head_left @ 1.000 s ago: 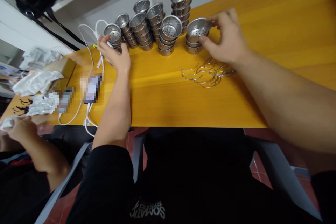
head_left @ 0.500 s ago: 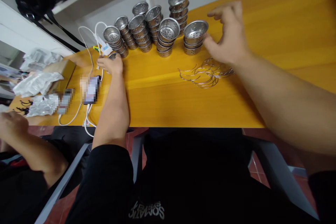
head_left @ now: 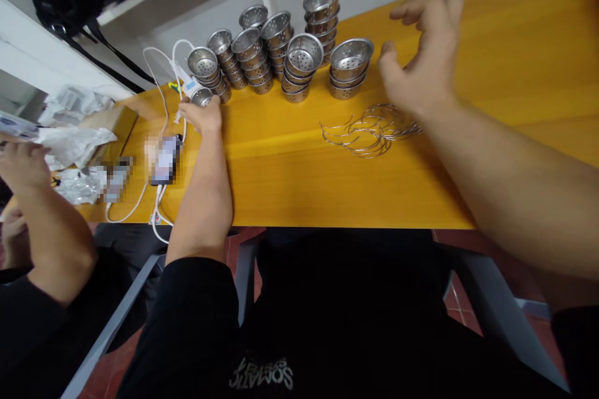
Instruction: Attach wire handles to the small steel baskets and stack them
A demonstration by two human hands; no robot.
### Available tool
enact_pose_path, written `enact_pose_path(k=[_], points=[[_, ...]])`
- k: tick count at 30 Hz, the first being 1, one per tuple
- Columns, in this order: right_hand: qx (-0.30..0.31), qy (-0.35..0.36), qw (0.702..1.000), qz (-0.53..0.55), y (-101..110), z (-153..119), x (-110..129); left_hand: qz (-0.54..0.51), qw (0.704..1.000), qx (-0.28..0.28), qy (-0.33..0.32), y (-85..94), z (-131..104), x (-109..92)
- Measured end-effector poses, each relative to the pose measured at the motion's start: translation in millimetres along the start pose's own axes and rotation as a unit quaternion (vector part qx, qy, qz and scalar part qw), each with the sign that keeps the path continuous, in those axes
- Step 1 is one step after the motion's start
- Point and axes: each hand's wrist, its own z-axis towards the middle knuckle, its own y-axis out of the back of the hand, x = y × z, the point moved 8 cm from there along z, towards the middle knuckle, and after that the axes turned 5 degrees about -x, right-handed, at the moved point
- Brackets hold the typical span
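Observation:
My left hand (head_left: 204,117) has its thumb and fingers around a small perforated steel strainer cup (head_left: 201,97) at the left end of the stacks. My right hand (head_left: 423,59) is in the air, thumb and fingers spread, with nothing in it. Just left of it stands a short stack of strainer cups (head_left: 349,68), apart from the hand. Another stack of cups (head_left: 299,68) is beside that one, and a taller stack (head_left: 322,12) rises behind. Below my right hand lies a loose pile of curved thin wires (head_left: 374,131), partly hidden by my wrist.
Phones (head_left: 166,159) with white cables lie left of my left arm, near a white power strip (head_left: 189,84). Farther left are plastic bags (head_left: 77,143) and a cardboard box (head_left: 121,128). A co-worker's hand (head_left: 25,165) is at the far left. A wall stands behind the stacks.
My right hand has moved right and away from the short stack. The cup at my left hand shows more fully. The co-worker's hand has risen.

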Motion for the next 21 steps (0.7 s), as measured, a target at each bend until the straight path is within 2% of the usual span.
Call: enact_pose_path(k=[3, 10, 14, 17, 21], points=[[0.016, -0.017, 1.0, -0.009, -2.7, -0.9, -2.2, 0.009, 1.0, 0.009, 0.005, 3.2, -5.7, -5.9], [0.026, -0.049, 0.998, 0.003, -3.4, 0.1, -7.5, -0.02, 0.999, 0.022, -0.018, -8.3, 8.8, 12.6], [0.03, -0.058, 0.998, -0.007, -2.9, 0.0, -6.1, -0.053, 0.997, 0.044, -0.02, -13.8, 8.8, 14.1], [0.014, -0.045, 0.999, -0.007, -1.4, -0.4, -6.2, -0.044, 0.998, 0.042, -0.014, -7.6, 1.9, 6.5], [-0.007, -0.005, 1.0, 0.005, 3.5, 1.1, -2.0, -0.009, 1.0, 0.013, -0.009, 11.9, -9.0, -12.0]])
